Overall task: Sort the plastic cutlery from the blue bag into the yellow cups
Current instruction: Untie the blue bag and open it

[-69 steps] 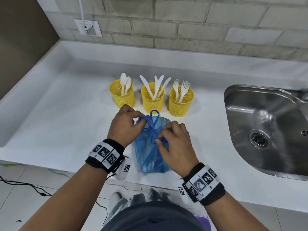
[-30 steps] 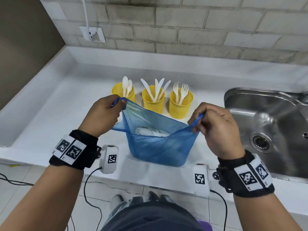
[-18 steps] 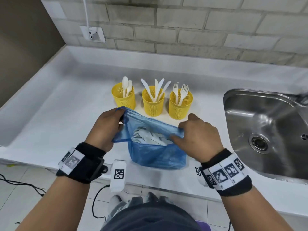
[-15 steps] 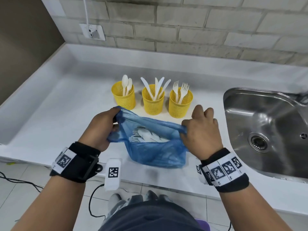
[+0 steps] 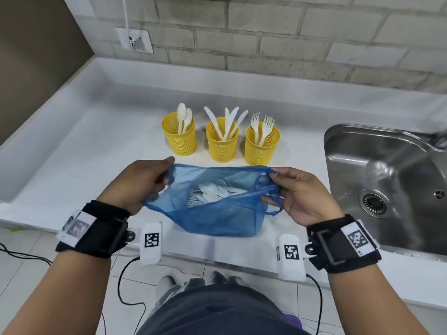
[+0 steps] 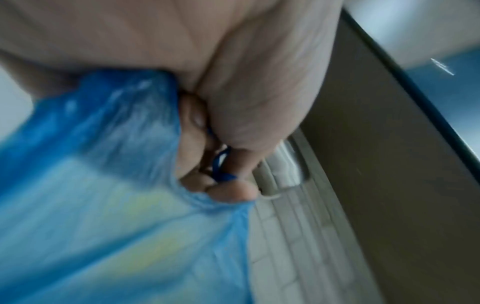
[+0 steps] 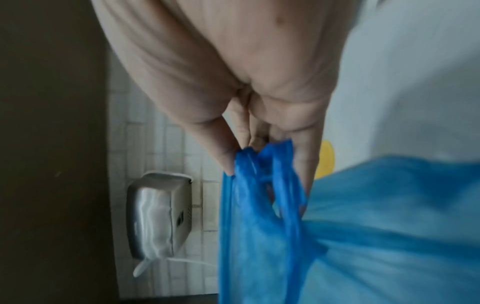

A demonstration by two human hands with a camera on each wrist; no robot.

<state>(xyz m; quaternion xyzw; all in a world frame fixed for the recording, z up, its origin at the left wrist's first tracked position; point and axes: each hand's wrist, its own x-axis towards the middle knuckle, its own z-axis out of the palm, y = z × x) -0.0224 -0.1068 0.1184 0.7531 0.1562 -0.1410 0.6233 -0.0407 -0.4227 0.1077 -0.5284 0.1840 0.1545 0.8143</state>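
The blue bag (image 5: 217, 218) sits at the counter's front edge, its mouth stretched wide. White plastic cutlery (image 5: 217, 191) lies inside it. My left hand (image 5: 145, 182) grips the bag's left rim (image 6: 109, 144). My right hand (image 5: 297, 192) pinches the right handle loops (image 7: 259, 185). Behind the bag stand three yellow mesh cups: the left cup (image 5: 180, 139) holds spoons, the middle cup (image 5: 222, 143) holds knives, the right cup (image 5: 261, 146) holds forks.
A steel sink (image 5: 387, 189) is sunk into the white counter (image 5: 84, 153) at the right. A brick wall with a socket (image 5: 135, 41) rises behind. The counter's front edge runs just under my wrists, with cables and floor tiles below.
The knot was untied and the handles pulled apart. Both hands dropped, regripped the rim, and now spread the bag's mouth wider, showing the cutlery inside.
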